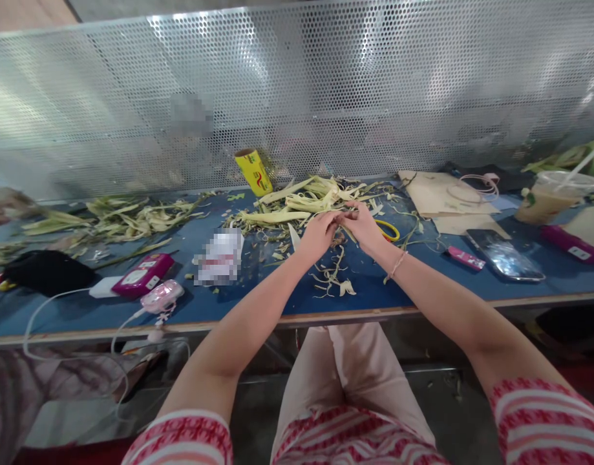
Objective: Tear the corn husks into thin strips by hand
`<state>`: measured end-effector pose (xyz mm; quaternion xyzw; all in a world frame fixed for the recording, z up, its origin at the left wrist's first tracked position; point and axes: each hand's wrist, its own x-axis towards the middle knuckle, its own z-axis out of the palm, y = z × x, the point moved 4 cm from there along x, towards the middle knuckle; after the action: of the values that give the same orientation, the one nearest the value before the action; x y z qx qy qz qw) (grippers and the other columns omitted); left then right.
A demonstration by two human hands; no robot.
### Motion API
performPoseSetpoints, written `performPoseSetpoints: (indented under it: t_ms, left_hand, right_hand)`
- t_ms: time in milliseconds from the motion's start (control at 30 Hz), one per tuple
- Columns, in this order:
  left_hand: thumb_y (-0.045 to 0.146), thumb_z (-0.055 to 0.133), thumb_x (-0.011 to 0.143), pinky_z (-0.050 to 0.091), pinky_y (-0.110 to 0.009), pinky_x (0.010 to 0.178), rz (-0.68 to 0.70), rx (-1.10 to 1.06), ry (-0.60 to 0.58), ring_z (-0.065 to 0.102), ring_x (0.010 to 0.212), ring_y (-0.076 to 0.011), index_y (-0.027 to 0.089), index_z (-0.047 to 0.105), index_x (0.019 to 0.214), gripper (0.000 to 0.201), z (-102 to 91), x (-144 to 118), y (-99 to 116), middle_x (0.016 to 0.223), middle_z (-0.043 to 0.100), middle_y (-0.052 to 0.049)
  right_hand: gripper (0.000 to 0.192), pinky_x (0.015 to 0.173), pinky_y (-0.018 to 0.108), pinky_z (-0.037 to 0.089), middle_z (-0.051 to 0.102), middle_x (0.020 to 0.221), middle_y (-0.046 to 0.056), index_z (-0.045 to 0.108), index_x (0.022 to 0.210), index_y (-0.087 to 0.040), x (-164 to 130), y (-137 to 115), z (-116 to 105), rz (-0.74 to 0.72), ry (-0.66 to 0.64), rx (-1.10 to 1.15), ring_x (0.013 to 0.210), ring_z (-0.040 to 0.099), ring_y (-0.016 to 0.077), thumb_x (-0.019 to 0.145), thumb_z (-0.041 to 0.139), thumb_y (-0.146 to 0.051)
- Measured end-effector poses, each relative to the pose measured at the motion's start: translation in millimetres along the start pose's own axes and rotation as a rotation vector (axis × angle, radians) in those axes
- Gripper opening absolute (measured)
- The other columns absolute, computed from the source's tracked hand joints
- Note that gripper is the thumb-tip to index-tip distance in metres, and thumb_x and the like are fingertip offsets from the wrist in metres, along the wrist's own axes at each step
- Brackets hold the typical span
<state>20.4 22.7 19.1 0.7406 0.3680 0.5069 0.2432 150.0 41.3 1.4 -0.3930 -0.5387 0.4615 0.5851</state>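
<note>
My left hand (pixel 319 234) and my right hand (pixel 363 227) meet over the blue table, fingertips pinched together. Between them is a small piece of plant stalk (pixel 348 234), mostly hidden by the fingers. Just beyond lies a heap of pale green, partly dried leaves and stalks (pixel 301 203). Below the hands, thin rootlike scraps (pixel 333 271) are scattered on the tabletop. A yellow ring (pixel 390 230), perhaps a roll of tape, rests beside my right wrist.
A yellow cardboard tube (pixel 254 173) leans near the perforated metal screen (pixel 287 84). To the left are a white packet (pixel 222 257), a purple device (pixel 144 274) and a pink case (pixel 161 296) with cables. Rightward are brown paper (pixel 437 194), a phone (pixel 505 255) and a drink cup (pixel 546 201).
</note>
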Motion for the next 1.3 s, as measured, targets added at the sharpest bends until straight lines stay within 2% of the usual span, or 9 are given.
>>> performPoseSetpoints:
  t_ms: [100, 167, 267, 333, 500, 667, 867, 1033, 1300]
  left_hand:
    - [0.005, 0.06, 0.073, 0.042, -0.038, 0.097, -0.029, -0.005, 0.047, 0.058, 0.097, -0.0234, 0.022, 0.07, 0.089, 0.026, -6.9, 2.8, -5.6, 0.099, 0.068, -0.008]
    - [0.008, 0.06, 0.075, 0.043, -0.037, 0.094, -0.032, 0.026, 0.069, 0.058, 0.094, -0.0228, 0.022, 0.07, 0.087, 0.021, -11.9, 4.3, -9.5, 0.096, 0.067, -0.008]
    - [0.013, 0.062, 0.077, 0.042, -0.034, 0.089, -0.017, 0.048, 0.074, 0.056, 0.088, -0.0213, 0.021, 0.068, 0.082, 0.012, -17.2, 5.6, -10.3, 0.088, 0.065, -0.006]
    - [0.014, 0.063, 0.076, 0.042, -0.03, 0.082, -0.006, 0.056, 0.05, 0.054, 0.081, -0.0192, 0.021, 0.067, 0.076, 0.008, -17.6, 5.5, -7.0, 0.08, 0.063, -0.004]
    - [0.021, 0.064, 0.077, 0.036, -0.023, 0.062, -0.077, 0.011, -0.016, 0.047, 0.061, -0.0121, 0.018, 0.059, 0.063, 0.015, -12.2, 2.7, 0.2, 0.062, 0.054, 0.001]
    - [0.02, 0.062, 0.077, 0.032, -0.022, 0.055, -0.233, -0.214, -0.014, 0.043, 0.053, -0.0082, 0.016, 0.056, 0.059, 0.02, -9.1, 1.4, -5.9, 0.053, 0.051, 0.003]
    - [0.018, 0.064, 0.074, 0.038, -0.02, 0.054, -0.446, -0.653, 0.099, 0.047, 0.051, -0.0065, 0.015, 0.054, 0.059, 0.019, -9.4, 2.2, -10.3, 0.054, 0.053, 0.003]
    - [0.018, 0.064, 0.075, 0.037, -0.019, 0.049, -0.57, -0.916, 0.127, 0.043, 0.045, -0.0045, 0.014, 0.052, 0.062, 0.017, -10.0, 2.0, -12.4, 0.052, 0.05, 0.004]
    - [0.017, 0.065, 0.076, 0.039, -0.017, 0.048, -0.619, -0.912, 0.058, 0.045, 0.045, -0.0035, 0.013, 0.055, 0.065, 0.015, -7.8, -1.3, -10.8, 0.054, 0.051, 0.004]
  right_hand:
    - [0.052, 0.062, 0.028, 0.048, 0.058, 0.084, -0.002, 0.044, 0.103, -0.023, -3.1, -5.8, 4.3, -0.06, -0.06, -0.075, 0.072, 0.057, 0.0134, 0.06, 0.073, -0.03]
    - [0.04, 0.066, 0.03, 0.05, 0.058, 0.089, 0.001, 0.048, 0.094, -0.022, -6.2, -13.1, 5.0, -0.163, -0.073, -0.173, 0.077, 0.059, 0.0152, 0.063, 0.072, -0.028]
    - [0.015, 0.074, 0.036, 0.052, 0.061, 0.084, 0.003, 0.053, 0.08, -0.022, -9.1, -22.2, 4.3, -0.28, -0.1, -0.314, 0.08, 0.061, 0.0187, 0.073, 0.065, -0.028]
    - [0.011, 0.076, 0.037, 0.051, 0.062, 0.079, 0.004, 0.057, 0.077, -0.021, -8.0, -25.0, 1.8, -0.299, -0.102, -0.348, 0.08, 0.062, 0.0196, 0.076, 0.063, -0.03]
    - [0.016, 0.075, 0.036, 0.051, 0.064, 0.075, 0.002, 0.061, 0.077, -0.019, 0.2, -24.2, -4.6, -0.254, -0.095, -0.274, 0.073, 0.061, 0.0167, 0.071, 0.069, -0.031]
    - [0.007, 0.072, 0.035, 0.052, 0.065, 0.074, 0.002, 0.064, 0.076, -0.019, 0.3, -21.9, -3.8, -0.239, -0.135, -0.31, 0.07, 0.063, 0.0168, 0.072, 0.065, -0.025]
    - [0.022, 0.085, 0.041, 0.053, 0.069, 0.096, 0.006, 0.073, 0.089, -0.022, -4.3, -28.1, -1.0, -0.514, -0.198, -0.58, 0.092, 0.064, 0.0214, 0.077, 0.056, -0.014]
    - [0.033, 0.101, 0.047, 0.045, 0.064, 0.113, 0.008, 0.068, 0.109, -0.025, -11.7, -28.9, 5.9, -0.731, -0.304, -0.763, 0.111, 0.057, 0.0248, 0.079, 0.06, -0.014]
    - [0.03, 0.097, 0.049, 0.046, 0.061, 0.108, 0.011, 0.06, 0.11, -0.022, -17.0, -29.3, 8.4, -0.682, -0.279, -0.87, 0.109, 0.056, 0.0285, 0.08, 0.064, -0.021]
